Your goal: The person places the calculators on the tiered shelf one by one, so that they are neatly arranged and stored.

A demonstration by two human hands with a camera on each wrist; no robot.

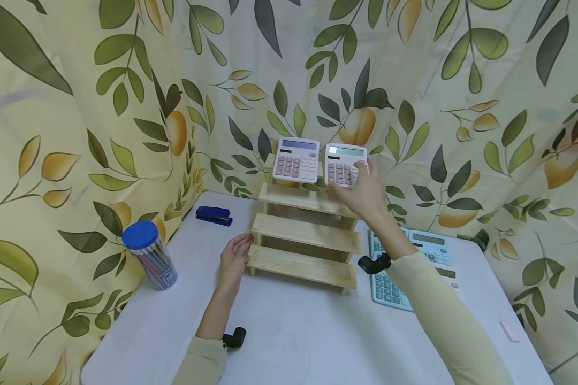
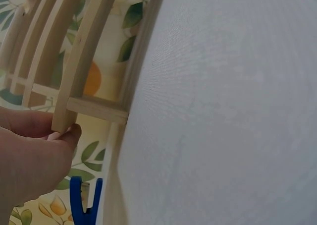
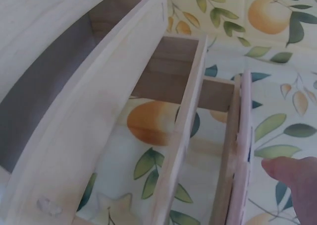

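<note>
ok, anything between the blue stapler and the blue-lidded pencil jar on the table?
Nothing: in the head view only bare white table lies between the blue stapler and the clear blue-lidded pencil jar.

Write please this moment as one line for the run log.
right hand: holds right pink calculator on top step | left hand: touches wooden rack | left pink calculator: on top step
</note>
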